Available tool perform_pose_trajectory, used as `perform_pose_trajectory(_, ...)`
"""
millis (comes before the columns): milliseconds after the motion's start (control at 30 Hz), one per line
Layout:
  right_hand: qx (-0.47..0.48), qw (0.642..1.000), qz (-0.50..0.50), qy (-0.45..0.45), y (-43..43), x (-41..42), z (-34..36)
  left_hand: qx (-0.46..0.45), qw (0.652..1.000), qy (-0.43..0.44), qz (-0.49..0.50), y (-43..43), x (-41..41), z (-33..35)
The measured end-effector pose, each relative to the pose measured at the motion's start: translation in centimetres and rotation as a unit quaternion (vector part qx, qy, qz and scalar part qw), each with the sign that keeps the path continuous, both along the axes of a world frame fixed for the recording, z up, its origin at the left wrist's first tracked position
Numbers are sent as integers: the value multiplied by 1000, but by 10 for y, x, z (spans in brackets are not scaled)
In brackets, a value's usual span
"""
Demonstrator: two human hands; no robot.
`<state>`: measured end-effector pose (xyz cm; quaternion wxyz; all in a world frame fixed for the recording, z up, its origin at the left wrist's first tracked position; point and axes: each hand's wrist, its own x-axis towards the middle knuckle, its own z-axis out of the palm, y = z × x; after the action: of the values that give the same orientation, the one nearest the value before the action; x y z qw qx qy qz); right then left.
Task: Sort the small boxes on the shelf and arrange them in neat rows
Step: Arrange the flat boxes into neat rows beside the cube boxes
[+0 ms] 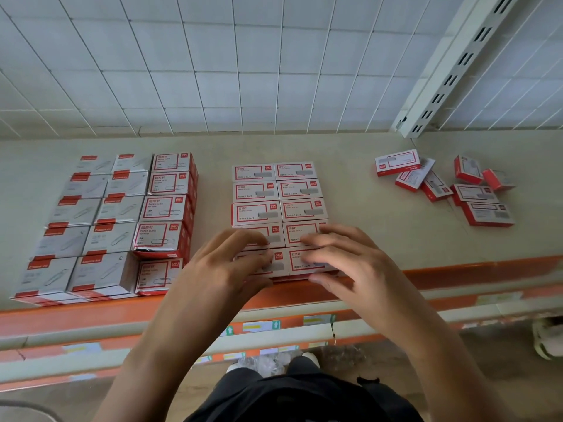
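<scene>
Cardboard paper-clip boxes [122,226] sit packed in three columns at the left front of the shelf [359,190], reaching its orange front edge [487,271]. In the middle, the staple boxes [280,193] stand in two tidy columns of five rows, running from the front edge toward the back. Your left hand [231,263] lies on the two nearest boxes of the left column, fingers stretched over their tops. Your right hand [344,254] lies likewise on the two nearest of the right column, thumb down at the front face. Both hands are blurred, but the fingers seem to press rather than clasp, and the hands sit just beside each other without touching. Toward the shelf's right end, well apart from the rows, loose staple boxes [451,190] lie scattered, some tilted, some overlapping. Behind them a slotted white upright [457,65] rises from the back edge.
</scene>
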<state>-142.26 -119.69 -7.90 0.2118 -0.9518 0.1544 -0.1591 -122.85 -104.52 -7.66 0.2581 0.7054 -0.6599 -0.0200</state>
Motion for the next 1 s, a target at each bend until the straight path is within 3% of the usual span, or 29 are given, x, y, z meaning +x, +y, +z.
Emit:
perform_pose_trajectory(433,32,999,-35,25,2,2,6,90,996,-9,23,-15,4,20)
perform_pose_trajectory(733,3,960,-271,-68,-5,-20,16,14,1000,21,-10,-59,-26,39)
perform_pose_trajectory(1000,19,951,-300,-76,-42,-61,17,56,998,6,-36,-128,-74,39)
